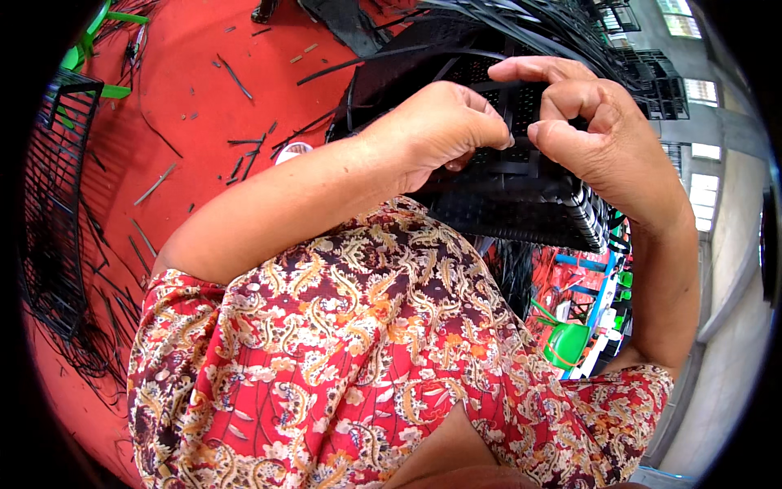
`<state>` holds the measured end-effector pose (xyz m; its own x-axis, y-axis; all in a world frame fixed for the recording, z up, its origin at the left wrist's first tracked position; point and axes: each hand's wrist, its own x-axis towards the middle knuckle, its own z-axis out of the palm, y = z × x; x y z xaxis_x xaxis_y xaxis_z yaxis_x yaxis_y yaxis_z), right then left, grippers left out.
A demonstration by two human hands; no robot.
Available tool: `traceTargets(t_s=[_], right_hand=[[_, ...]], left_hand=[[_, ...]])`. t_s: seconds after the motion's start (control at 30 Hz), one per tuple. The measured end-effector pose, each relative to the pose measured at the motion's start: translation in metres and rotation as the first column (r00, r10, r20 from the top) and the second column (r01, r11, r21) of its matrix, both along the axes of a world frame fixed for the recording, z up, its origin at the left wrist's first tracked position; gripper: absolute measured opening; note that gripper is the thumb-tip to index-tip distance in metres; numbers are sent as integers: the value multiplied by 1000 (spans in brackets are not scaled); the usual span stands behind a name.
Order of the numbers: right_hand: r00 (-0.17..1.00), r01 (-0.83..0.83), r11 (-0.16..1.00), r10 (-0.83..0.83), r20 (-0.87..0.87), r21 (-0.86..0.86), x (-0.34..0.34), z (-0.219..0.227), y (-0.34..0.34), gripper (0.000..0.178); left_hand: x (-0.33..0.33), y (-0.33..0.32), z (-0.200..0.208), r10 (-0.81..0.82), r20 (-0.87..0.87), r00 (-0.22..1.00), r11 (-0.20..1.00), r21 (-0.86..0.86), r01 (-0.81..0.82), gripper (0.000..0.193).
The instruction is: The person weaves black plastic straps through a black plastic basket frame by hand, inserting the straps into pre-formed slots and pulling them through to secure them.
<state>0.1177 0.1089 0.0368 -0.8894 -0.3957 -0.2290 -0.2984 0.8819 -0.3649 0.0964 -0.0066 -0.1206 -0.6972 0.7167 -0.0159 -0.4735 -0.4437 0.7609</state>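
Black plastic weave makes up the boxy woven piece (505, 213) beneath both hands. The left hand (453, 121) has thumb and fingers pinched together above the woven piece's middle; whether a strip is caught in that grip, I cannot tell. The right hand (601, 130), over the woven piece's right side, stretches its index finger and curls the rest; its hold is unclear. The woven piece's near edge runs roughly left to right, the left hand nearer its middle. Loose black strips (558, 37) heap beyond the woven piece; red floor (187, 49) spreads to its left.
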Motion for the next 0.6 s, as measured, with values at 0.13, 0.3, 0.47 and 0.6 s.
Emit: traceTargets(t_s=[0.13, 0.3, 0.47, 0.6], right_hand=[[999, -47, 999, 47, -5, 17, -1, -5, 3, 20], [973, -194, 954, 217, -80, 229, -3, -8, 1, 23], [958, -251, 946, 273, -86, 205, 0, -3, 3, 28], [937, -284, 925, 324, -132, 252, 0, -4, 1, 27]], left_hand=[[1, -2, -9, -138, 219, 966, 963, 259, 79, 4], [-3, -1, -25, -326, 301, 896, 868, 471, 157, 6], [-1, -2, -22, -387, 280, 879, 861, 451, 236, 9], [-8, -2, -30, -451, 136, 882, 824, 442, 354, 9]])
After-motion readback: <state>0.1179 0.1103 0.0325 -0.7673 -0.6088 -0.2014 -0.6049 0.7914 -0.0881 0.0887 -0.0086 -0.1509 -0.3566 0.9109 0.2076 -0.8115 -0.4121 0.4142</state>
